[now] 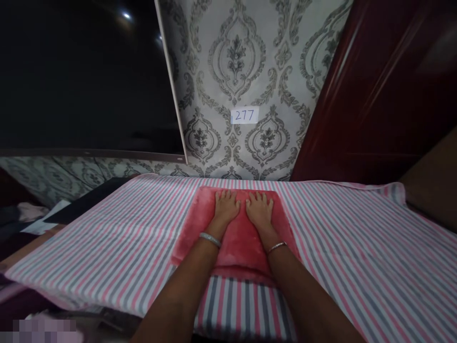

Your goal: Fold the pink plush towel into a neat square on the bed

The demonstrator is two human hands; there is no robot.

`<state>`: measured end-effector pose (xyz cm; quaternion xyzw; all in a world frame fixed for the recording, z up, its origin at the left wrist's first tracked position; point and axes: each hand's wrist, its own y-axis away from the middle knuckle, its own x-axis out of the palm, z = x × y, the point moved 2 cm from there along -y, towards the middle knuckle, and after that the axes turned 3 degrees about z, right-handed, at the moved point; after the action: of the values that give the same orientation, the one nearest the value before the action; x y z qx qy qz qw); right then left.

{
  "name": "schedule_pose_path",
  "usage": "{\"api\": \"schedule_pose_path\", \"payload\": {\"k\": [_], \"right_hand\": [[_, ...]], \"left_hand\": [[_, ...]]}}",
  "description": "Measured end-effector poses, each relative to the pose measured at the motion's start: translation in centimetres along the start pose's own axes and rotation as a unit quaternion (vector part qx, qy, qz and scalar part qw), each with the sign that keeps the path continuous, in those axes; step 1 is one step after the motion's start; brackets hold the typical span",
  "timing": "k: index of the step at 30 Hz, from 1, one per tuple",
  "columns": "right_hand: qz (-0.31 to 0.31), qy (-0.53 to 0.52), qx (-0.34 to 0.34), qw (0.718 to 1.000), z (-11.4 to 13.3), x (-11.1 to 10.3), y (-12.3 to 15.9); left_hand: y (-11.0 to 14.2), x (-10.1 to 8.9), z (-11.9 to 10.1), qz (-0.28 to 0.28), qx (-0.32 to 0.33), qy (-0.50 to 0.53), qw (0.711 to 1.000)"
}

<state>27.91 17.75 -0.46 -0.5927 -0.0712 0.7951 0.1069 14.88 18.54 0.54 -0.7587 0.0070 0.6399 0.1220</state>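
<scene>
The left hand (227,208) lies flat, fingers spread, on the folded, rectangular red plush fabric (241,243); the right hand (260,210) mirrors it, fingers likewise spread, gripping nothing. This paired placement probably steadies the fabric on the pink, grey and white striped cloth (339,228) beneath. The pile looks soft; the near edge, layered.

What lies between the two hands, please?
In the head view, only bare red plush cloth lies between the left hand and the right hand.
</scene>
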Motion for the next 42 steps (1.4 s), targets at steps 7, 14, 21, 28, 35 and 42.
{"api": "schedule_pose_path", "payload": {"k": [7,14,21,28,35,42], "right_hand": [[-0.002,0.001,-0.003,1.0,0.1,-0.2,0.2],[0.007,-0.019,0.008,1.0,0.2,-0.3,0.1],[0.008,-0.03,0.008,0.999,0.0,-0.1,-0.1],[0.004,-0.053,0.005,0.999,-0.1,0.2,-0.1],[-0.009,-0.293,0.015,0.956,-1.3,-1.6,-1.5],[-0.102,-0.563,0.017,0.82,-3.7,-1.6,-1.9]], "left_hand": [[-0.2,-0.6,0.8,0.002,0.0,-0.018,1.0],[-0.6,-2.9,6.3,0.045,-0.081,-0.027,0.995],[-0.2,-2.2,7.7,0.033,-0.127,-0.008,0.991],[-0.1,-2.1,7.4,0.034,-0.128,-0.013,0.991],[-0.4,-4.6,7.0,0.088,-0.127,-0.005,0.988],[2.0,-6.6,-0.7,0.033,-0.015,0.003,0.999]]}}
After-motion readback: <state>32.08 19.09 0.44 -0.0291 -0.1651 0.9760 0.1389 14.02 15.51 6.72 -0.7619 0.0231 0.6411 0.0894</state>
